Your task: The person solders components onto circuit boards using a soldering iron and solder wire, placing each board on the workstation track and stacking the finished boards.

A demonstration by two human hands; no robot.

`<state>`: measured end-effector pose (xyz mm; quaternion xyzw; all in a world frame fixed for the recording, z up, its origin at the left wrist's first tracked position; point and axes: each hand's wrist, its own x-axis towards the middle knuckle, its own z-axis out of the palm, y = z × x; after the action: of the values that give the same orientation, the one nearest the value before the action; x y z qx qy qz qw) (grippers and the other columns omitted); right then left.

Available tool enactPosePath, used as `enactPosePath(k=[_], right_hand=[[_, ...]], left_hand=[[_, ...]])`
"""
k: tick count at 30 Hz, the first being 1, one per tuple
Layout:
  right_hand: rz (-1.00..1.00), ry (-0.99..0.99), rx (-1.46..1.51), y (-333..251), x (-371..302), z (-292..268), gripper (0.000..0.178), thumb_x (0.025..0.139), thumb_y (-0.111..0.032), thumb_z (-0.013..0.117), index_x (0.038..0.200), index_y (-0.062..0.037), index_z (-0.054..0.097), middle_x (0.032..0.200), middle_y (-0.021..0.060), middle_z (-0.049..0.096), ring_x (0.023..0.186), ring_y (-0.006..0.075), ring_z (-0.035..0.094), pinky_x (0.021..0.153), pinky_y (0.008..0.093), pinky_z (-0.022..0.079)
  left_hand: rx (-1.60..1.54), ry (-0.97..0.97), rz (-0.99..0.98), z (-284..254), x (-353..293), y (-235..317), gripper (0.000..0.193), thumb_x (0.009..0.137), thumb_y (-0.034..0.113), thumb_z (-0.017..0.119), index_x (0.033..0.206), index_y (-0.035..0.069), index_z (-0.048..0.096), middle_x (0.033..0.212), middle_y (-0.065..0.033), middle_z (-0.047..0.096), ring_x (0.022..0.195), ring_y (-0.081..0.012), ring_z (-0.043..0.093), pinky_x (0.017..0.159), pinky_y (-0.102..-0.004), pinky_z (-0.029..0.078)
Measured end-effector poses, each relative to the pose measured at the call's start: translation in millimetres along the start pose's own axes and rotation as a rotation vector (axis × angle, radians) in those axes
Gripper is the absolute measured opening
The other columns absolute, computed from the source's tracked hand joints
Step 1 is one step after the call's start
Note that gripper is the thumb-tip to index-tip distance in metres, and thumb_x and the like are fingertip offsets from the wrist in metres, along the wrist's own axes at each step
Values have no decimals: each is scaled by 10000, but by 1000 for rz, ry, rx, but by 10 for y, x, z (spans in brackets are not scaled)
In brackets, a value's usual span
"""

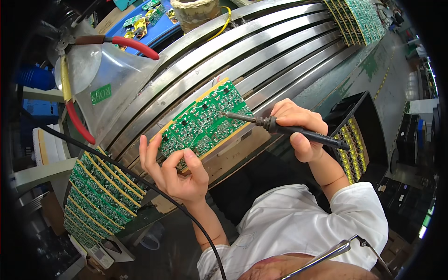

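Observation:
A green circuit board [212, 133] with yellowish edge strips lies tilted on the metal rails in front of me. My right hand [301, 128] grips the black handle of a soldering iron [261, 122]. Its tip meets or hovers just over the board's upper middle. At the board's lower left corner is my left hand [177, 175], thumb and forefinger curled toward each other, the other fingers raised along the edge. A thin pale strand, seemingly solder wire [199, 131], runs from the thumb tip over the board; its far end is hard to make out.
Stacked circuit boards [102, 196] stand at lower left, more boards [357, 21] at upper right. Red-handled pliers [135, 46] hang at left over clear plastic sheeting [116, 74]. A black cable [140, 179] crosses before my left arm. A black bin [373, 126] holds yellow parts. A blue tray [163, 30] lies behind.

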<state>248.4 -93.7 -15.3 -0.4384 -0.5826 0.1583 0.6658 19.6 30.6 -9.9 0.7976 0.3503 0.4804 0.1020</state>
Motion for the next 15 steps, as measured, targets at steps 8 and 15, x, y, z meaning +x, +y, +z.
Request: enactPosePath(k=[8,15], right_hand=[[-26,-6,58,-11,60,160,305,829,-91,637,1091,52,701,880,149,695,801,273,611,871,410,533],[-4,-51,38,-3,67,285,289,841,-95,664,1089,49,702,860,136,699,797,275,619,906,423,536]], left_hand=[[10,79,-88,-73,-97,-121,65,839,81,637,815,84,577,1323,-140,616,1322,-421,518,1067,-519,433],[28,87,-76,-178,-172,-179,80,854,99,620,802,82,562,1290,-141,635,1293,-400,536,1051,-506,438]])
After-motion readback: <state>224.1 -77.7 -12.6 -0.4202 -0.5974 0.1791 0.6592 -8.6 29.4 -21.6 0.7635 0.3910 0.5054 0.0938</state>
